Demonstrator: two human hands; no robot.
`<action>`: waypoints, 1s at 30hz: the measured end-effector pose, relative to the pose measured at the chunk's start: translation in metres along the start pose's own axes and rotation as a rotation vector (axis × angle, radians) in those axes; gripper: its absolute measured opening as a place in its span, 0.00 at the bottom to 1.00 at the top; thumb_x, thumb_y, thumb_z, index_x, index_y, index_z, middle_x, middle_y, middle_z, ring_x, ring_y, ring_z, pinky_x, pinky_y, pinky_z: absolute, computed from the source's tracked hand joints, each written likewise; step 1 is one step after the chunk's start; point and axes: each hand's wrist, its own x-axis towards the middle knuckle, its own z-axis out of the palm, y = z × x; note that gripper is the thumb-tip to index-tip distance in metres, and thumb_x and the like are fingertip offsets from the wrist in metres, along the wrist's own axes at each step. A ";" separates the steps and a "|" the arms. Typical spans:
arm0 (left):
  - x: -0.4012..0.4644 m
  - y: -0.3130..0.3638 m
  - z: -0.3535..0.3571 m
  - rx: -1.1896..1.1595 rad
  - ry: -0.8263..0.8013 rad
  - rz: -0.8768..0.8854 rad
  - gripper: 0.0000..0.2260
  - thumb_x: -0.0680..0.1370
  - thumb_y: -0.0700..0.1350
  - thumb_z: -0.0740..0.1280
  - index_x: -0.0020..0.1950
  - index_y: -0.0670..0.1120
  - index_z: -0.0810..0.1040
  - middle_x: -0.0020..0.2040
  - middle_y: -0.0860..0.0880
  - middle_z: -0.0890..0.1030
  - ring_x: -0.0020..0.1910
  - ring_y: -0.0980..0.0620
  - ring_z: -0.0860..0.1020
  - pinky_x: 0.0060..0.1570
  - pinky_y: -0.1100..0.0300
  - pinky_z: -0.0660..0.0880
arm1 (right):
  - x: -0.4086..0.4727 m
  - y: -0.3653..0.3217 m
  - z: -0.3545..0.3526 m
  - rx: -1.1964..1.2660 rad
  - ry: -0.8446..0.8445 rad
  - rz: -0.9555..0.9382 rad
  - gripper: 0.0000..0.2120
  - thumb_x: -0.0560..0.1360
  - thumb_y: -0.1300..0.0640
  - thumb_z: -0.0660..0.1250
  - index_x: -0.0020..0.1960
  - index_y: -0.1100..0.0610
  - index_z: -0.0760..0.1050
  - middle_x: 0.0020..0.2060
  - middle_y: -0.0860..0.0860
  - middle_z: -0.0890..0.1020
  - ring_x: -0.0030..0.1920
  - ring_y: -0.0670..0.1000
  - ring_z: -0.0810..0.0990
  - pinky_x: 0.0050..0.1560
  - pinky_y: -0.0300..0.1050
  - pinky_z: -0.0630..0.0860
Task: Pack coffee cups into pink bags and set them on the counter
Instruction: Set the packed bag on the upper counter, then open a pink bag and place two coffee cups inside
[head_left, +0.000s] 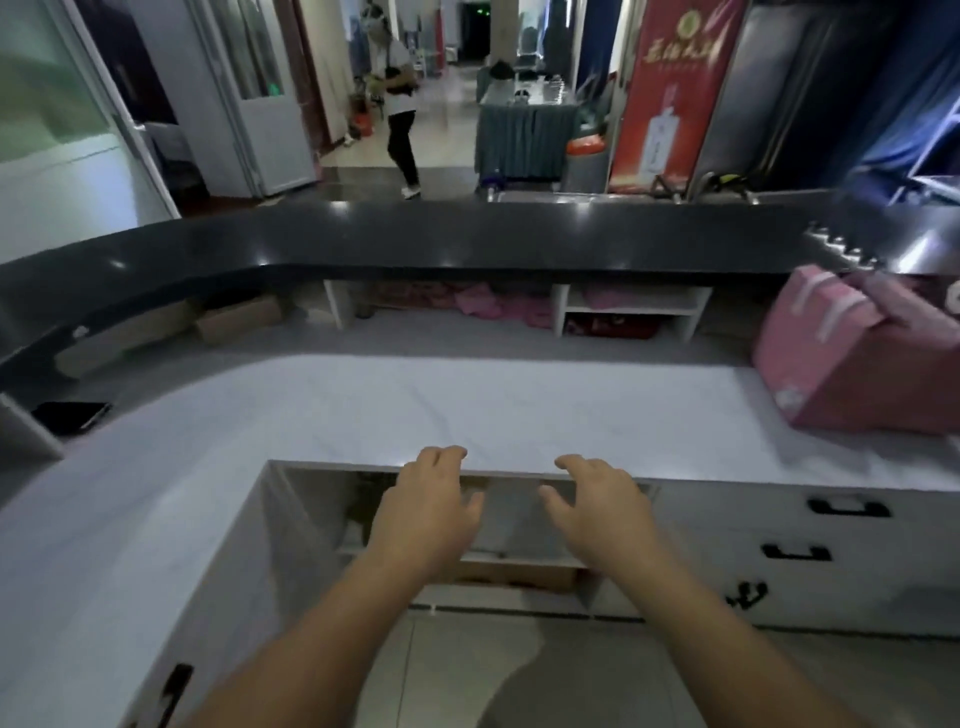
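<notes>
Both bare forearms are stretched forward from the bottom edge toward the white worktop (467, 405). Nothing is held by the left hand (431, 512): its fingers are loosely bent and slightly spread, with the fingertips at the front edge of the worktop, though whether they touch it cannot be told. Nothing is held by the right hand (597, 512) either; its fingers are relaxed and parted, and it is placed just beside the left, over the open recess (311, 519) below the worktop edge. Shelves and a brown box, blurred, can be made out inside that recess. White drawers with black handles (847, 506) are seen to the right of it.

One pink bag (841, 358) is set on the worktop at the far right, tilted, well apart from both hands. No coffee cup can be made out. A dark phone (70, 415) is laid flat at the left. The raised black counter (467, 239) is curved along the back, with pink items stacked on the shelves beneath it. Beyond it a person (400, 104) is seen in the corridor near a red banner (675, 93).
</notes>
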 end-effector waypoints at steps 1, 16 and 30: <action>0.007 0.023 0.011 -0.006 -0.014 0.028 0.27 0.82 0.57 0.64 0.80 0.52 0.64 0.76 0.52 0.69 0.72 0.49 0.70 0.66 0.51 0.74 | 0.003 0.024 -0.010 0.015 0.011 0.024 0.25 0.80 0.39 0.61 0.74 0.48 0.70 0.67 0.49 0.78 0.67 0.55 0.74 0.66 0.56 0.74; 0.144 0.275 0.111 0.035 -0.183 0.347 0.27 0.82 0.57 0.63 0.81 0.53 0.63 0.78 0.52 0.67 0.74 0.47 0.69 0.68 0.48 0.72 | 0.056 0.259 -0.123 0.092 0.231 0.363 0.25 0.81 0.42 0.61 0.74 0.51 0.71 0.66 0.51 0.78 0.67 0.56 0.72 0.64 0.56 0.74; 0.346 0.445 0.178 -0.077 -0.269 0.531 0.26 0.81 0.61 0.64 0.77 0.53 0.69 0.74 0.49 0.73 0.68 0.46 0.76 0.63 0.47 0.76 | 0.200 0.387 -0.217 0.042 0.375 0.587 0.22 0.81 0.45 0.63 0.71 0.54 0.72 0.62 0.54 0.79 0.62 0.59 0.75 0.60 0.56 0.76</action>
